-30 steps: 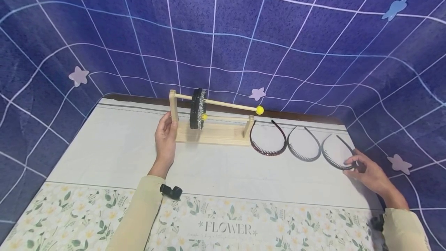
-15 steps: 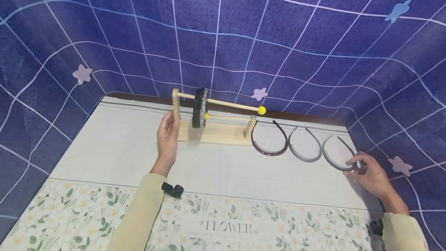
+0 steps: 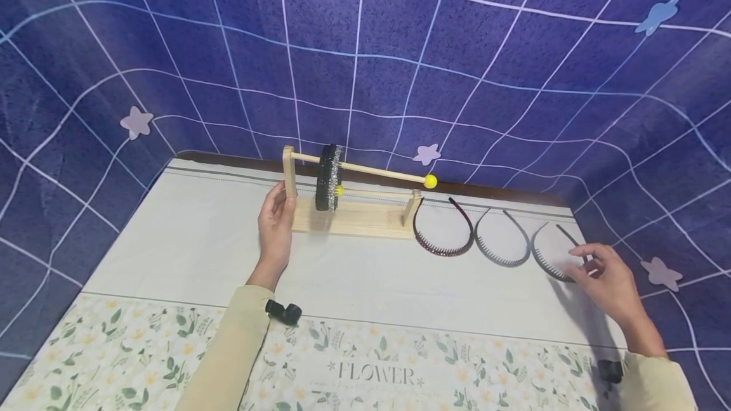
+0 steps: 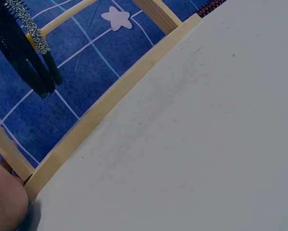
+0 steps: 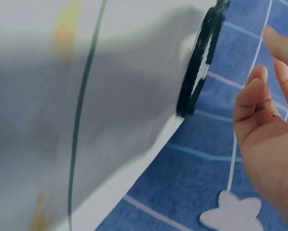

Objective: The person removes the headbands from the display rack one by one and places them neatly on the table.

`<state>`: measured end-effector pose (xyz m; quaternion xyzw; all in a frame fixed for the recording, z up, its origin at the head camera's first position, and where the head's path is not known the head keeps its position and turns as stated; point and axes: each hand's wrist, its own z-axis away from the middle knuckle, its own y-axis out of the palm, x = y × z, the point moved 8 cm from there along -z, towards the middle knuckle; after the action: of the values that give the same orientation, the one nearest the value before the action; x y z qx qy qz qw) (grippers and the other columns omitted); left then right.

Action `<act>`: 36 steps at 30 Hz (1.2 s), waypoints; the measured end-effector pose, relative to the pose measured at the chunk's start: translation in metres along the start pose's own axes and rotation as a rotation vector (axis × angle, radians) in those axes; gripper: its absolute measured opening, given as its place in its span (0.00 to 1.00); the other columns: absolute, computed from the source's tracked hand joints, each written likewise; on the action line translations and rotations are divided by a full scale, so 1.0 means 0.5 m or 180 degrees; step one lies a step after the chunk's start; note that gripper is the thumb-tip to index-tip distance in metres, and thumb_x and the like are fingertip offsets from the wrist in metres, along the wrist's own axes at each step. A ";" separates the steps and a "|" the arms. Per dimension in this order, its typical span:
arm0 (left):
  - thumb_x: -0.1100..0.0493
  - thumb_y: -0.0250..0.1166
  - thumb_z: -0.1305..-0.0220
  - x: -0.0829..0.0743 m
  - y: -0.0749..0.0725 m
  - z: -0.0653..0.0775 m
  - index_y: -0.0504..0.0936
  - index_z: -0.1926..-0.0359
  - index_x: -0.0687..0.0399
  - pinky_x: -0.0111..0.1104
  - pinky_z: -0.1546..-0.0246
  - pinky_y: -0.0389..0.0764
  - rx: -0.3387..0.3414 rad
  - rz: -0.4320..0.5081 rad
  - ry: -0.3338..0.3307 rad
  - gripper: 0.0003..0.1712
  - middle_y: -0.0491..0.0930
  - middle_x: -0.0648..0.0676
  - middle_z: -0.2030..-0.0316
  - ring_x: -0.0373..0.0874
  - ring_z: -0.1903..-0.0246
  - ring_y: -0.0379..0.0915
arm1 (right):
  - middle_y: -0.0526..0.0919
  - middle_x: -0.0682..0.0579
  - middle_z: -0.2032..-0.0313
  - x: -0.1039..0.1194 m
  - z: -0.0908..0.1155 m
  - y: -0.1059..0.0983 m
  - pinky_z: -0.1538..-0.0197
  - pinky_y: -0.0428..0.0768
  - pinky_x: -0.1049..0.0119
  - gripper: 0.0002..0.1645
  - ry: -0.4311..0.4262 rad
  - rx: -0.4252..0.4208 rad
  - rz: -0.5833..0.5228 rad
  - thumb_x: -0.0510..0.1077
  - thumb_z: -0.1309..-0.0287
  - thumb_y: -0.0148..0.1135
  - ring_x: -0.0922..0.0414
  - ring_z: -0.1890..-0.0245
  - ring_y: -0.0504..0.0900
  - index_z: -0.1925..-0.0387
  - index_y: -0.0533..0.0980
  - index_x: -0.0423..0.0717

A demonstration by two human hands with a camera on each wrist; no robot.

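Observation:
At the left end of a wooden headband stand (image 3: pixel 365 224), my left hand (image 3: pixel 276 227) grips the upright post. Several black headbands and a glittery silver one (image 3: pixel 328 179) hang together on its upper rod, which ends in a yellow ball (image 3: pixel 431 181). To the stand's right lie three toothed headbands in a row: a dark red one (image 3: pixel 442 252), a grey one (image 3: pixel 502 263) and a black one (image 3: pixel 549 269). Over the right side of the black headband hovers my right hand (image 3: pixel 611 281), thumb and fingers apart with nothing between them. That hand hides part of the band.
A white cloth (image 3: pixel 365 284) with a floral front part (image 3: pixel 228 360) covers the table. Behind and at both sides stands a blue gridded curtain (image 3: pixel 320 81) with star shapes. A dark table edge (image 3: pixel 491 193) runs along the back.
My right hand has let go of the black headband at the far right and lifted slightly off it. The left hand keeps its grip on the stand's post.

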<state>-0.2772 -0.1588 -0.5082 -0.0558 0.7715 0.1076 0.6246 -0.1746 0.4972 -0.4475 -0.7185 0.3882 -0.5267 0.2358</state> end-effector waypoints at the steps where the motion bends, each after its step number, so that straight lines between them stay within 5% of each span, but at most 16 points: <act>1: 0.55 0.54 0.11 -0.001 0.000 0.001 0.65 0.15 0.48 0.41 0.18 0.68 0.0003 -0.0006 -0.0005 0.29 0.73 0.56 0.29 0.49 0.23 0.67 | 0.73 0.76 0.56 0.007 0.000 0.002 0.71 0.75 0.82 0.22 0.0012 -0.0037 -0.0017 0.29 0.43 0.82 0.75 0.69 0.76 0.49 0.83 0.39; 4: 0.55 0.54 0.11 -0.002 -0.001 0.001 0.65 0.15 0.48 0.40 0.17 0.68 0.0004 -0.0022 -0.0008 0.30 0.72 0.56 0.28 0.49 0.22 0.67 | 0.78 0.79 0.60 0.031 -0.002 0.012 0.70 0.74 0.82 0.19 0.0042 -0.0072 -0.0127 0.30 0.41 0.81 0.73 0.71 0.76 0.49 0.83 0.39; 11: 0.55 0.54 0.10 -0.001 -0.004 0.001 0.65 0.15 0.48 0.40 0.17 0.68 0.0021 -0.0046 -0.0013 0.29 0.72 0.58 0.26 0.50 0.22 0.67 | 0.84 0.65 0.75 0.107 -0.008 0.051 0.77 0.72 0.75 0.17 0.0006 0.0004 -0.0791 0.24 0.40 0.77 0.70 0.80 0.76 0.52 0.82 0.34; 17: 0.54 0.53 0.11 -0.001 -0.004 0.001 0.65 0.15 0.48 0.41 0.17 0.68 0.0042 -0.0056 0.0018 0.29 0.71 0.57 0.26 0.50 0.22 0.66 | 0.84 0.62 0.68 0.208 -0.019 0.083 0.77 0.73 0.72 0.16 -0.0270 -0.0017 -0.1282 0.17 0.44 0.74 0.67 0.78 0.77 0.56 0.82 0.29; 21: 0.55 0.54 0.11 -0.001 -0.002 0.001 0.65 0.15 0.48 0.42 0.17 0.68 0.0013 0.0001 -0.0013 0.29 0.72 0.56 0.28 0.50 0.23 0.67 | 0.84 0.63 0.65 0.262 -0.023 0.102 0.75 0.76 0.75 0.14 -0.0182 -0.0026 -0.1321 0.20 0.42 0.76 0.65 0.75 0.78 0.56 0.83 0.31; 27: 0.57 0.54 0.11 -0.003 0.001 0.002 0.65 0.15 0.49 0.42 0.18 0.69 -0.0008 0.0028 -0.0032 0.29 0.73 0.53 0.30 0.48 0.24 0.68 | 0.84 0.62 0.65 0.314 -0.022 0.131 0.74 0.77 0.74 0.12 -0.0032 0.0010 -0.1474 0.23 0.40 0.76 0.64 0.75 0.79 0.56 0.83 0.30; 36: 0.57 0.55 0.11 -0.001 0.000 0.003 0.66 0.16 0.49 0.44 0.17 0.68 -0.0023 0.0025 -0.0017 0.29 0.73 0.57 0.28 0.50 0.23 0.68 | 0.87 0.58 0.61 0.383 -0.019 0.184 0.72 0.79 0.75 0.12 -0.0223 0.0310 -0.1985 0.20 0.40 0.73 0.65 0.72 0.81 0.56 0.82 0.28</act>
<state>-0.2756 -0.1586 -0.5078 -0.0548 0.7697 0.1130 0.6260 -0.1846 0.2894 -0.4030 -0.8085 0.1151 -0.5666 0.1103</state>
